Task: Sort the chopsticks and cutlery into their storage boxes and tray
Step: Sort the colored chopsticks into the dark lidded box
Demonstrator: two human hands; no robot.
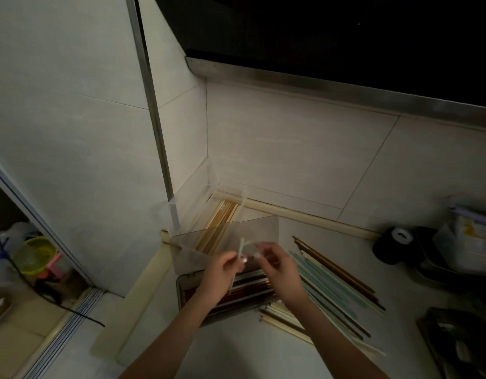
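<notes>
Left hand (222,272) grips a pale chopstick (239,251); right hand (280,266) looks loosely curled, empty; loose chopsticks (334,285) remain unsorted at three o'clock on the desk (236,351).

Two bare forearms, no sleeves; pale-painted nails on the fingers (256,255).

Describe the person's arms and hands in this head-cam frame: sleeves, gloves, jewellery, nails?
Both forearms are bare up to the bottom edge of the frame; no sleeves are visible. The left hand and right hand wear no gloves. No watch, bracelet or ring can be made out, though the light is dim. Fingertips on both hands show pale, glossy nails, possibly polished; too blurred to tell.
</notes>
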